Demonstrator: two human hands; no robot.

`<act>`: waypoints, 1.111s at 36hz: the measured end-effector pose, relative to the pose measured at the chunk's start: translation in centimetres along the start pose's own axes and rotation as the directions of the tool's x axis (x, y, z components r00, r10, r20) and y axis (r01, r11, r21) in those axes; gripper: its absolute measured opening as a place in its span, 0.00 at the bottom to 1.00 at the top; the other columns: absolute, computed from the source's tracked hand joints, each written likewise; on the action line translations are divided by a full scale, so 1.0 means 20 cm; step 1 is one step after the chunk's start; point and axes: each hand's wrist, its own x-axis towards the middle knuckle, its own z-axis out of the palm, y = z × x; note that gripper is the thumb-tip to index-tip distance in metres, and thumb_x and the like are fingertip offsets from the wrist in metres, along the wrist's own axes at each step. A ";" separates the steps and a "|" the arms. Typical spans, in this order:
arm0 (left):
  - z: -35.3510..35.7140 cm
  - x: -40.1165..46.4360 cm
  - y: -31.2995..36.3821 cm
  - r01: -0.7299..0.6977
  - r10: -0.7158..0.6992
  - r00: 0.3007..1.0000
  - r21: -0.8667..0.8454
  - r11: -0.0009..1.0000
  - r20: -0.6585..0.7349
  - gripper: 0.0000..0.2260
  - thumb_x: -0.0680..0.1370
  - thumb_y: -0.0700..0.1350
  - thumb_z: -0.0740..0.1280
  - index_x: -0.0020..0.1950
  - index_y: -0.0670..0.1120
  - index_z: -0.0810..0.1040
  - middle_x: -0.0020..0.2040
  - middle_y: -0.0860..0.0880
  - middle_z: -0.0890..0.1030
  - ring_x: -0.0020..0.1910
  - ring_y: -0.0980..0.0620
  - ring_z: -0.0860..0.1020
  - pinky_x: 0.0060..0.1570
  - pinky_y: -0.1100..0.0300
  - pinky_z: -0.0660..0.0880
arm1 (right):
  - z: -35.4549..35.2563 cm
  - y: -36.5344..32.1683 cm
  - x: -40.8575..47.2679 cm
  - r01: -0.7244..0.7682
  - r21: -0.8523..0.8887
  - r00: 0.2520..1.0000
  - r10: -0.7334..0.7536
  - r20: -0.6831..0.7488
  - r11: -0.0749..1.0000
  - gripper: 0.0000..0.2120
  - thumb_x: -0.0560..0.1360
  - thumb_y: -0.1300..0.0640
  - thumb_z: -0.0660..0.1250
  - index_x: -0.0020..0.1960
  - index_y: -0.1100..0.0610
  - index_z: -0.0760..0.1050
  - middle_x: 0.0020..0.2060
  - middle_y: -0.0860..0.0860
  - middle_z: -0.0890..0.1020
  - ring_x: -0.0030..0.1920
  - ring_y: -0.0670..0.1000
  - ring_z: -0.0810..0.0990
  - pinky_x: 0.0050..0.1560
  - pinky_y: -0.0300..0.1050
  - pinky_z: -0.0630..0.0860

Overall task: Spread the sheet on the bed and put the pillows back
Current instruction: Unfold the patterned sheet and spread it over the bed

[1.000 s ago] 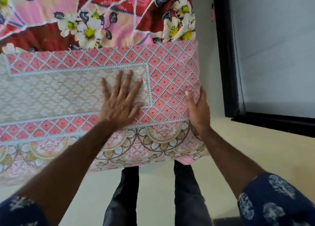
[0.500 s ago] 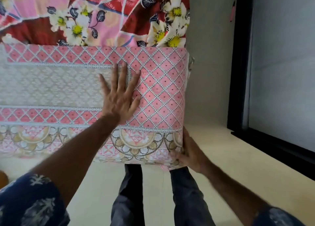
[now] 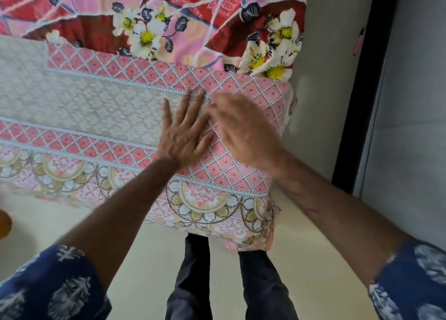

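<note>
A pink sheet (image 3: 101, 117) with a white lattice pattern and a cream centre panel covers the corner of the bed and hangs over its near edge. My left hand (image 3: 183, 131) lies flat on the sheet with its fingers spread, close to the corner. My right hand (image 3: 243, 129) is blurred with motion, fingers straight, on or just above the sheet beside the left hand. Beyond the sheet lies a red and pink cloth (image 3: 183, 23) with white and yellow flowers. No pillow is clearly visible.
A grey wall (image 3: 323, 83) stands close to the bed's right side, with a black frame (image 3: 362, 90) further right. Pale floor (image 3: 304, 266) lies in front of the bed, where my dark trouser legs (image 3: 193, 278) stand.
My right hand has left the hanging corner of the sheet at the bed's lower edge and swept up onto the top, beside my left hand. The left hand has stayed flat on the sheet.
</note>
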 end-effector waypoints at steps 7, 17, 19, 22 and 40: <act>-0.04 0.05 -0.35 0.222 -0.226 0.974 -0.102 0.970 -0.028 0.31 0.82 0.67 0.43 0.82 0.57 0.40 0.84 0.50 0.42 0.82 0.43 0.42 0.74 0.28 0.44 | 0.24 0.03 0.00 0.392 -0.251 0.864 -0.261 0.429 0.885 0.33 0.84 0.38 0.47 0.83 0.52 0.46 0.82 0.56 0.49 0.82 0.57 0.48 0.80 0.61 0.49; 0.03 -0.40 -0.68 0.421 -0.422 0.905 -0.222 0.879 0.046 0.31 0.83 0.65 0.43 0.82 0.57 0.37 0.83 0.51 0.38 0.81 0.44 0.38 0.76 0.31 0.40 | 0.03 0.32 0.04 -0.250 -0.369 0.939 0.317 0.135 0.895 0.35 0.83 0.35 0.50 0.83 0.50 0.46 0.83 0.54 0.47 0.82 0.58 0.47 0.79 0.63 0.43; 0.07 -0.49 -0.65 0.411 -0.410 0.911 -0.206 0.888 0.049 0.31 0.83 0.65 0.42 0.82 0.55 0.37 0.83 0.50 0.37 0.81 0.44 0.37 0.76 0.32 0.41 | 0.01 0.36 0.04 -0.494 -0.303 0.851 0.524 0.024 0.815 0.37 0.82 0.33 0.49 0.83 0.50 0.45 0.83 0.55 0.46 0.82 0.61 0.47 0.77 0.68 0.43; 0.13 -0.58 -0.57 0.373 -0.374 0.927 -0.181 0.910 0.035 0.32 0.83 0.63 0.43 0.83 0.51 0.38 0.83 0.49 0.38 0.82 0.45 0.38 0.76 0.32 0.40 | -0.01 0.30 0.03 -0.661 -0.200 0.748 0.655 -0.103 0.723 0.37 0.83 0.36 0.48 0.83 0.58 0.47 0.82 0.59 0.48 0.82 0.61 0.47 0.77 0.72 0.46; 0.20 -0.65 -0.40 0.039 -0.047 0.997 -0.125 0.991 -0.060 0.30 0.84 0.61 0.45 0.83 0.51 0.42 0.84 0.48 0.44 0.82 0.46 0.43 0.76 0.32 0.46 | 0.36 -0.30 -0.16 -0.560 -0.402 0.798 0.602 -0.027 0.724 0.35 0.82 0.35 0.48 0.83 0.50 0.48 0.83 0.57 0.48 0.82 0.59 0.45 0.78 0.69 0.44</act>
